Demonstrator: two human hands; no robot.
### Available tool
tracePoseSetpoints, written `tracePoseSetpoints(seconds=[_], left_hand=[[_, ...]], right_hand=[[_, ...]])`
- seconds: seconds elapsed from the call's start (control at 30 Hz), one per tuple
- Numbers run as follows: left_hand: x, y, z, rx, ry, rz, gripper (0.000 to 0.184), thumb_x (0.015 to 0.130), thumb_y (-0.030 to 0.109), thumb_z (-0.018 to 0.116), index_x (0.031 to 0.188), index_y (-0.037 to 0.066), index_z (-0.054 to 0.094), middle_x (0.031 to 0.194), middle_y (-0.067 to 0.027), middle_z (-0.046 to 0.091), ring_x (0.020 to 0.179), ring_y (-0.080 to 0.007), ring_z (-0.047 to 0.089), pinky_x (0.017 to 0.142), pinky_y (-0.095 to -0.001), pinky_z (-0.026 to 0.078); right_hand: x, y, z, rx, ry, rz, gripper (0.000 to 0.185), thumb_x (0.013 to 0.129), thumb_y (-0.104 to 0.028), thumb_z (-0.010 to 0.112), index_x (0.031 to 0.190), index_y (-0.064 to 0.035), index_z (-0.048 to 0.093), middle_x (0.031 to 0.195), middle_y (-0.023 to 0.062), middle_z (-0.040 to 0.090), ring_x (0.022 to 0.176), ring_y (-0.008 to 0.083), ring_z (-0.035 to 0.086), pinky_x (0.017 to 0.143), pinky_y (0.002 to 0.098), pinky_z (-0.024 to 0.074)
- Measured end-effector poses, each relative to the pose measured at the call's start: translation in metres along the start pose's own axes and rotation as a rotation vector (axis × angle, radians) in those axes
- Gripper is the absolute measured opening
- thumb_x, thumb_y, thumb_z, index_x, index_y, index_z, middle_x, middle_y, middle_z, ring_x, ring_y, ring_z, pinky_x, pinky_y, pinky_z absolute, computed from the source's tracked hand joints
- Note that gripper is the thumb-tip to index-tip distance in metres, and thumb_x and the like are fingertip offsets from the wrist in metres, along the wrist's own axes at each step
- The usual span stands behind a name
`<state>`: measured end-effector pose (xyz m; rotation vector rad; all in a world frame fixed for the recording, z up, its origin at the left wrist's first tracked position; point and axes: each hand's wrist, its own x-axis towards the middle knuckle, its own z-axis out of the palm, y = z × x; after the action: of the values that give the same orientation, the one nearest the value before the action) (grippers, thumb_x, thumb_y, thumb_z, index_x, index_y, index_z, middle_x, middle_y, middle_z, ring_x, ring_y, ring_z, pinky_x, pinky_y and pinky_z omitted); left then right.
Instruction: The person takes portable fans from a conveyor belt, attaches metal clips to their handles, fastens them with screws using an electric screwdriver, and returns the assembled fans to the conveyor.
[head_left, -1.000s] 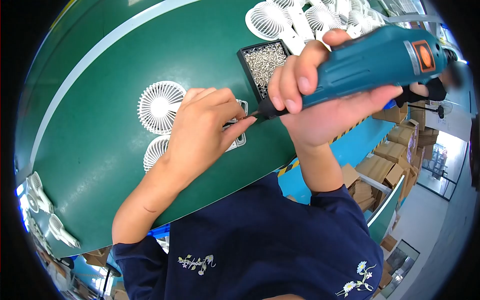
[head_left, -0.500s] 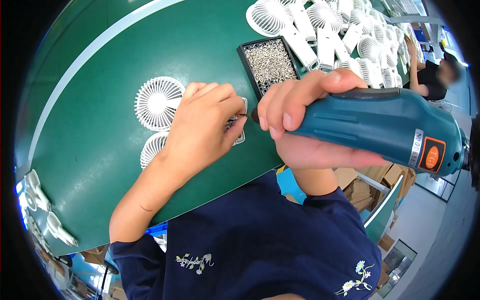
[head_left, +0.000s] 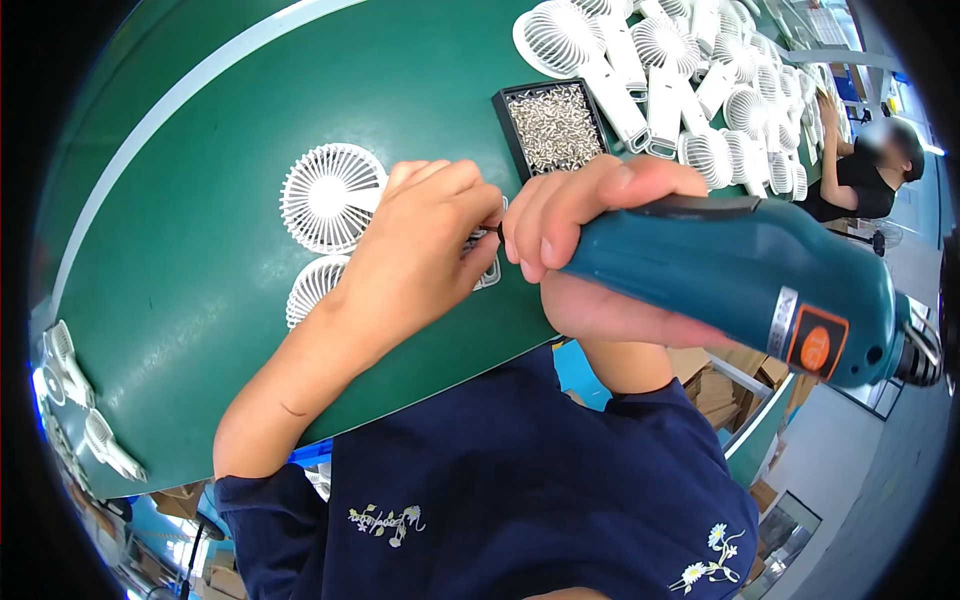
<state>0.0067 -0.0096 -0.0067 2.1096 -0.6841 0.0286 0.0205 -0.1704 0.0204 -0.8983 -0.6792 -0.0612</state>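
My right hand (head_left: pixel 590 225) is wrapped around a teal electric screwdriver (head_left: pixel 690 265), which lies nearly level with its bit pointing left. My left hand (head_left: pixel 415 235) is closed over the handle area of a white handheld fan (head_left: pixel 330 198), thumb and forefinger pinched beside the bit's tip. Whatever sits between those fingertips is too small to make out. Below the first fan, a second white fan (head_left: pixel 316 288) shows part of its round grille; my left forearm and hand cover the rest. The handle end (head_left: pixel 490 272) of one fan peeks out right of my left fingers.
A black tray (head_left: pixel 510 125) of small silvery screws (head_left: pixel 555 125) stands beyond my right hand. Many white fans (head_left: pixel 665 50) are piled at the upper right. A few more fans (head_left: pixel 105 445) lie at the green table's (head_left: pixel 190 300) left edge. A person (head_left: pixel 865 165) sits at far right.
The screwdriver's rear end has swung down and left, and its bit end has come closer to my left fingers. The view has shifted slightly; my left hand keeps its pinch.
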Motion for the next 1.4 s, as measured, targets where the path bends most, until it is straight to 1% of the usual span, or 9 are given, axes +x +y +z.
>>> tracePoseSetpoints(seconds=[0.37, 0.5, 0.63, 0.97, 1.03, 1.2, 1.23, 1.27, 1.4], left_hand=[[-0.001, 0.001, 0.000, 0.036, -0.005, -0.011, 0.015, 0.072, 0.003, 0.070, 0.080, 0.006, 0.059, 0.079, -0.0065, 0.052, 0.080, -0.0254, 0.053, 0.082, -0.0365, 0.038], [0.001, -0.002, 0.005, 0.094, 0.099, -0.012, 0.015, 0.074, 0.000, 0.070, 0.085, 0.006, 0.061, 0.081, -0.0055, 0.056, 0.081, -0.0249, 0.055, 0.084, -0.0358, 0.039], [0.001, 0.001, 0.003, 0.132, 0.104, 0.003, 0.013, 0.077, 0.002, 0.069, 0.086, 0.007, 0.063, 0.082, -0.0042, 0.056, 0.081, -0.0229, 0.055, 0.087, -0.0381, 0.036], [0.002, 0.005, 0.002, 0.163, 0.065, -0.004, 0.013, 0.077, 0.005, 0.070, 0.087, 0.008, 0.064, 0.083, -0.0024, 0.055, 0.082, -0.0202, 0.055, 0.088, -0.0392, 0.034], [0.002, 0.007, 0.000, 0.154, 0.054, 0.008, 0.018, 0.074, 0.006, 0.073, 0.089, 0.009, 0.065, 0.083, -0.0017, 0.056, 0.083, -0.0194, 0.055, 0.088, -0.0386, 0.034], [0.003, 0.011, -0.004, 0.035, 0.041, 0.118, 0.028, 0.068, 0.009, 0.079, 0.094, 0.010, 0.067, 0.084, -0.0003, 0.056, 0.084, -0.0183, 0.054, 0.086, -0.0371, 0.034], [0.003, 0.011, -0.004, 0.012, 0.032, 0.148, 0.032, 0.066, 0.010, 0.080, 0.095, 0.010, 0.068, 0.084, 0.0000, 0.055, 0.083, -0.0182, 0.054, 0.085, -0.0365, 0.033], [0.002, 0.011, -0.003, 0.007, 0.047, 0.160, 0.028, 0.065, 0.011, 0.081, 0.091, 0.010, 0.068, 0.083, 0.0006, 0.055, 0.080, -0.0176, 0.053, 0.083, -0.0355, 0.034], [0.002, 0.006, 0.001, -0.010, 0.046, 0.192, 0.022, 0.066, 0.012, 0.080, 0.085, 0.009, 0.068, 0.079, 0.0006, 0.054, 0.076, -0.0176, 0.052, 0.081, -0.0347, 0.034]], right_hand=[[0.007, -0.020, -0.009, -0.063, 0.015, -0.127, 0.089, 0.077, -0.083, 0.043, 0.123, -0.0078, 0.048, 0.071, 0.0074, 0.052, 0.048, 0.0188, 0.048, 0.044, 0.0338, 0.0416], [0.008, -0.023, -0.040, -0.053, 0.295, -0.152, 0.103, 0.068, -0.094, 0.027, 0.123, -0.0097, 0.048, 0.064, 0.0086, 0.052, 0.044, 0.0182, 0.049, 0.041, 0.0325, 0.0442], [0.001, -0.019, -0.040, -0.223, 0.414, -0.105, 0.091, 0.076, -0.089, 0.026, 0.113, -0.0104, 0.052, 0.057, 0.0020, 0.044, 0.036, 0.0137, 0.039, 0.034, 0.0286, 0.0352], [-0.006, -0.012, -0.035, -0.185, 0.368, -0.039, 0.092, 0.074, -0.090, 0.028, 0.115, -0.0116, 0.053, 0.059, 0.0022, 0.047, 0.038, 0.0138, 0.042, 0.035, 0.0281, 0.0369], [-0.007, -0.013, -0.037, -0.046, 0.331, -0.119, 0.102, 0.066, -0.095, 0.027, 0.114, -0.0072, 0.046, 0.061, 0.0067, 0.051, 0.040, 0.0160, 0.046, 0.039, 0.0310, 0.0427], [0.005, -0.038, -0.017, -0.050, 0.327, -0.139, 0.097, 0.074, -0.090, 0.028, 0.122, -0.0087, 0.047, 0.063, 0.0055, 0.051, 0.041, 0.0148, 0.047, 0.036, 0.0315, 0.0415], [0.008, -0.040, -0.014, -0.040, 0.279, -0.112, 0.088, 0.080, -0.084, 0.030, 0.122, -0.0091, 0.047, 0.066, 0.0043, 0.050, 0.041, 0.0141, 0.044, 0.037, 0.0304, 0.0394], [0.009, -0.040, -0.012, -0.028, 0.229, -0.084, 0.079, 0.086, -0.078, 0.032, 0.121, -0.0095, 0.048, 0.069, 0.0030, 0.049, 0.041, 0.0134, 0.042, 0.038, 0.0294, 0.0373], [0.008, -0.037, -0.012, 0.013, 0.221, -0.044, 0.078, 0.086, -0.077, 0.032, 0.122, -0.0095, 0.047, 0.070, 0.0029, 0.049, 0.043, 0.0133, 0.042, 0.038, 0.0297, 0.0380]])
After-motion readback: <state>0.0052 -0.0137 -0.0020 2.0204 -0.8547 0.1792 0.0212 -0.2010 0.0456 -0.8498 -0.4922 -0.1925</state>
